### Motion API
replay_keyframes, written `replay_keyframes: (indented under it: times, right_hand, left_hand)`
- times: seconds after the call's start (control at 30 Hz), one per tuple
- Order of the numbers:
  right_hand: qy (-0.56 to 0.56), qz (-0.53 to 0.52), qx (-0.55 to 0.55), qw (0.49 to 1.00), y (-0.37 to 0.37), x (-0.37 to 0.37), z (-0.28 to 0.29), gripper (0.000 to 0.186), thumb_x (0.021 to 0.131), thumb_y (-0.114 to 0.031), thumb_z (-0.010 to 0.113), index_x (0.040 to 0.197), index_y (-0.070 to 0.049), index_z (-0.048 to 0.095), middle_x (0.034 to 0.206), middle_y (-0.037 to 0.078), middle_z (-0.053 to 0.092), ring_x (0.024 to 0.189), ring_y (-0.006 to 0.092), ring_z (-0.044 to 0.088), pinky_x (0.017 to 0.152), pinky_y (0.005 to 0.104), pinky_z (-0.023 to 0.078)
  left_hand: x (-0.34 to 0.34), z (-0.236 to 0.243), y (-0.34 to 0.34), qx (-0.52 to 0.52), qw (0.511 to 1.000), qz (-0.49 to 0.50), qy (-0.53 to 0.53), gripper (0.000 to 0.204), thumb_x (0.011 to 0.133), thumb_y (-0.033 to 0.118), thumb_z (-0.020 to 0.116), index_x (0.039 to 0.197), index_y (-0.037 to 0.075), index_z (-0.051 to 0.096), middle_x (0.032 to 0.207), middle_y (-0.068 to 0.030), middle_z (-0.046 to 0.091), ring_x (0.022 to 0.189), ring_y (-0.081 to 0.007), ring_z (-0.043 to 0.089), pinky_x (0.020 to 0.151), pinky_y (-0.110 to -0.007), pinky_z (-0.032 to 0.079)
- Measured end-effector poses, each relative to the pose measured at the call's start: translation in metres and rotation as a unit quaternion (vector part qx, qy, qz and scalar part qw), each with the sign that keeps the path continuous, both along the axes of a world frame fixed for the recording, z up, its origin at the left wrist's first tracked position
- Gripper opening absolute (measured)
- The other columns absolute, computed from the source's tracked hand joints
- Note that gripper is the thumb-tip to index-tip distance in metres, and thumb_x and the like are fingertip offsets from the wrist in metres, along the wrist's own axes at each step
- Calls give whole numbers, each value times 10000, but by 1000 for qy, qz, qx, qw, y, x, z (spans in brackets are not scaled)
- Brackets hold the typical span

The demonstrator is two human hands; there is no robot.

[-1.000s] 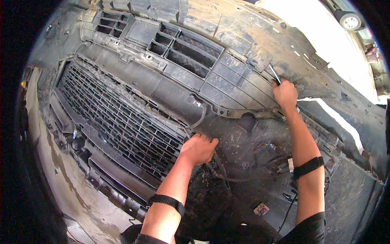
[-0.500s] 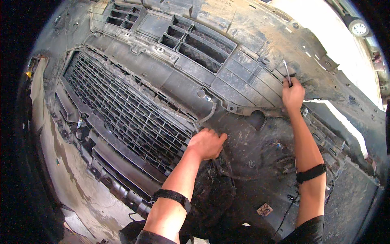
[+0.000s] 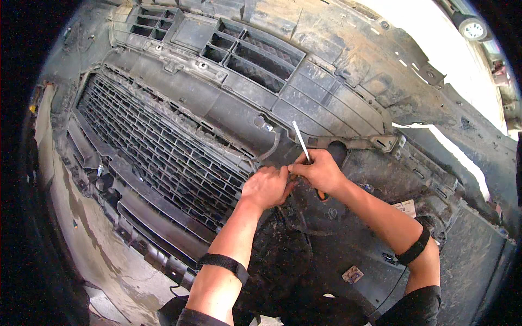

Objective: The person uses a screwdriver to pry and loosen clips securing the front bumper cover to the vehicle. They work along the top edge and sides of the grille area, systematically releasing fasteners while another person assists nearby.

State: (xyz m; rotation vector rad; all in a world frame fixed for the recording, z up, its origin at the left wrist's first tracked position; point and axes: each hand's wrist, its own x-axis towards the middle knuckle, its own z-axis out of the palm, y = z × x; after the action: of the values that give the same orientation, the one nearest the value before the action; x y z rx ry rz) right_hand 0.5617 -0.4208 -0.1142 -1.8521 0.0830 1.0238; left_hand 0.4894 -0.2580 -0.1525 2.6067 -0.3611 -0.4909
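My right hand (image 3: 322,173) is closed around a screwdriver (image 3: 301,142), its bare metal shaft pointing up and away. A bit of orange, apparently its handle, shows below the palm. The right thumb and fingertips meet those of my left hand (image 3: 266,186). Curled fingers hide whatever my left hand may pinch. Both hands are over the inner side of a black car bumper (image 3: 217,103), at the right end of its mesh grille (image 3: 163,149).
Farther off, the bumper has a slatted vent (image 3: 253,57). A white label (image 3: 405,208) lies beside my right forearm, and a small patterned sticker (image 3: 353,274) is nearer. Concrete floor (image 3: 136,282) shows at lower left; a car wheel (image 3: 472,28) is at upper right.
My right hand has come left and nearer with the screwdriver, from the bumper's far right part to my left hand. The left hand has barely moved. The view has shifted slightly.
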Motion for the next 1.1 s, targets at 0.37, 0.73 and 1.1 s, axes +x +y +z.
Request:
replay_keyframes:
  times: [0.37, 0.73, 1.1]
  right_hand:
    - [-21, 119, 5, 993, -6, 4, 7, 212, 755, -199, 727, 798, 8, 705, 633, 49, 622, 578, 103, 540, 544, 288, 436]
    - [-73, 250, -70, 963, -12, 44, 50, 301, 735, -204, 666, 963, -7, 670, 885, 160, 690, 788, 241, 647, 750, 342, 511]
    - [-473, 267, -415, 730, -18, 193, 87, 295, 706, -237, 627, 967, -134, 717, 923, 185, 684, 896, 339, 664, 820, 421, 528]
  left_hand:
    - [1, 2, 1, -23, 1000, -14, -2, 416, 867, 448, 600, 972, 49, 551, 858, -169, 651, 848, -344, 639, 754, -430, 514]
    - [0, -9, 0, -15, 996, -72, -46, 373, 923, 397, 506, 835, 46, 599, 776, -166, 643, 770, -341, 636, 738, -425, 506]
    - [-2, -14, -2, 4, 995, -81, -62, 271, 881, 309, 542, 824, 46, 573, 771, -116, 655, 809, -284, 629, 767, -390, 486]
